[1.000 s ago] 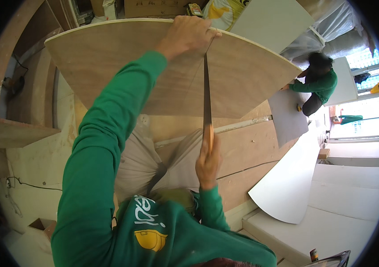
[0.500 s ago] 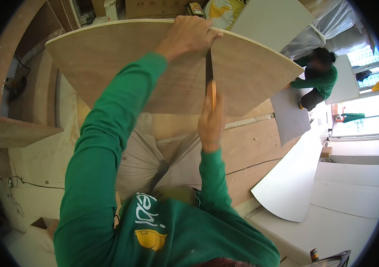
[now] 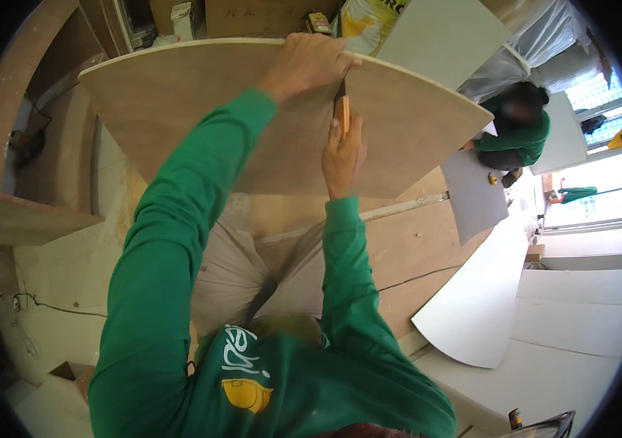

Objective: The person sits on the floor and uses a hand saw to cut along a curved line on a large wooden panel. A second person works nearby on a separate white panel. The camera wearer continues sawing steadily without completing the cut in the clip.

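Note:
My left hand (image 3: 311, 64) grips the pale upper edge of a large curved plywood board (image 3: 172, 95) that stands in front of me. My right hand (image 3: 344, 150) is closed on the orange wooden handle of a hand saw (image 3: 342, 117). The saw sits at the middle of the board, just below my left hand. Only a short dark part of its blade shows above the handle; the rest is hidden.
A co-worker (image 3: 519, 139) in green crouches at right beside a grey sheet (image 3: 471, 204). A white curved panel (image 3: 464, 306) lies lower right. A plywood cabinet (image 3: 26, 204) is at left, with a cable (image 3: 70, 310) nearby. Cartons (image 3: 245, 18) and bags stand behind the board.
My right hand has moved up with the saw toward the board's top edge, so less blade shows. My left hand holds its place on the edge. The co-worker's posture has shifted slightly.

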Demonstrator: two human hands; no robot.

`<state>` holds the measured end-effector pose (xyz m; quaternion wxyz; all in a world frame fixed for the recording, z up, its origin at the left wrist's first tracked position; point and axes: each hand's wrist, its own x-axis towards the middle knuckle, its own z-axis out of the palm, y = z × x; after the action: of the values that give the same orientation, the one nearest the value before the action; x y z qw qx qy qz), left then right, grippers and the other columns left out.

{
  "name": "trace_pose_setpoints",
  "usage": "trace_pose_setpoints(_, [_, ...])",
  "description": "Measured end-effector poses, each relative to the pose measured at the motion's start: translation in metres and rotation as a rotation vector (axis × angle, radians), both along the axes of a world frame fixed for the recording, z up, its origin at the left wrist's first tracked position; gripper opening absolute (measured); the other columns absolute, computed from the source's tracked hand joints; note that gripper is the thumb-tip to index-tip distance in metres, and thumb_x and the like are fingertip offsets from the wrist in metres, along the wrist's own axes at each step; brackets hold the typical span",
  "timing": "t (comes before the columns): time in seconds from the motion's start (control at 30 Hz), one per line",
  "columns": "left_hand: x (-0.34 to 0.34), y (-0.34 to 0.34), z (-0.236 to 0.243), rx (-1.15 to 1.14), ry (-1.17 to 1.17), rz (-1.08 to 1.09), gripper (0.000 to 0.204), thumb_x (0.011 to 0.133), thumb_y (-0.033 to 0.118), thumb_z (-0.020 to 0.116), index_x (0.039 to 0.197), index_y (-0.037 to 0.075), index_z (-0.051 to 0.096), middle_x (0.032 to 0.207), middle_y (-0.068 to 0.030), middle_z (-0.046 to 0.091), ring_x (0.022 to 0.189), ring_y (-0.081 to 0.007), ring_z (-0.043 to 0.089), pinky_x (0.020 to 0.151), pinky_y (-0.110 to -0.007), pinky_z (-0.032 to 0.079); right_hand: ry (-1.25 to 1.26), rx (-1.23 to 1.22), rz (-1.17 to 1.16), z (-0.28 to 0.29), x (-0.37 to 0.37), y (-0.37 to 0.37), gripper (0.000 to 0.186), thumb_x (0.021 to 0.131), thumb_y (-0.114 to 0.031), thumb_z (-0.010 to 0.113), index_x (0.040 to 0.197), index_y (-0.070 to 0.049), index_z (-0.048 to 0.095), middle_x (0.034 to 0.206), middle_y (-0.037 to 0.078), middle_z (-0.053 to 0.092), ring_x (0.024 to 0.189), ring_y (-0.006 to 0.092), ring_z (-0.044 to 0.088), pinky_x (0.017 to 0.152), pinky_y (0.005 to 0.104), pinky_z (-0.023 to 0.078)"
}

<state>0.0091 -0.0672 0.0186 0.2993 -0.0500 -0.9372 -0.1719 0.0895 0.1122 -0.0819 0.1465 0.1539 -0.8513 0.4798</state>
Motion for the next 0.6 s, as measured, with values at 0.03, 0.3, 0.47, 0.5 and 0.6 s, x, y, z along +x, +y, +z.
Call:
trace_pose_setpoints(0.03, [-0.001,-0.004,0.000,-0.010,0.013,0.006,0.054,0.102,0.059,0.066,0.092,0.006,0.077,0.082,-0.0153,0.079,0.082,-0.0384,0.078,0.074,-0.054,0.057,0.038,-0.044,0.037,0.000,-0.001,0.002,0.035,0.116,-0.028,0.060,0.142,-0.005,0.057,0.083,0.024,0.071,0.074,0.0474,0.071,0.068,0.0536,0.053])
trace_pose_setpoints(0.3, [0.001,0.003,-0.006,-0.004,0.014,-0.007,0.057,0.103,0.062,0.066,0.089,0.007,0.074,0.079,-0.0154,0.076,0.080,-0.0393,0.075,0.073,-0.055,0.055,0.141,-0.083,-0.048,-0.022,0.002,0.000,0.035,0.116,-0.027,0.059,0.145,-0.006,0.058,0.087,0.021,0.074,0.079,0.0472,0.073,0.070,0.0530,0.054])
trace_pose_setpoints(0.47, [-0.011,-0.003,-0.018,0.013,0.124,-0.015,0.062,0.104,0.065,0.066,0.079,0.008,0.070,0.067,-0.0151,0.069,0.071,-0.0407,0.070,0.066,-0.057,0.051,0.085,0.039,-0.036,-0.013,0.037,0.029,0.033,0.116,-0.025,0.058,0.142,-0.003,0.061,0.093,0.024,0.074,0.081,0.0479,0.072,0.069,0.0539,0.053])
trace_pose_setpoints(0.5, [-0.011,-0.005,-0.018,0.004,0.111,-0.008,0.062,0.104,0.065,0.066,0.080,0.008,0.070,0.067,-0.0150,0.070,0.071,-0.0405,0.070,0.067,-0.057,0.052,0.220,0.056,-0.034,-0.029,0.061,0.046,0.033,0.116,-0.025,0.059,0.141,-0.002,0.062,0.093,0.024,0.073,0.080,0.0479,0.071,0.068,0.0538,0.053])
trace_pose_setpoints(0.6, [-0.013,-0.008,-0.017,0.005,0.095,0.009,0.062,0.105,0.065,0.065,0.081,0.008,0.070,0.069,-0.0145,0.070,0.073,-0.0398,0.071,0.068,-0.056,0.052,-0.068,0.035,-0.035,-0.034,0.171,0.109,0.034,0.114,-0.015,0.059,0.144,0.000,0.062,0.101,0.025,0.076,0.084,0.0485,0.071,0.071,0.0489,0.055])
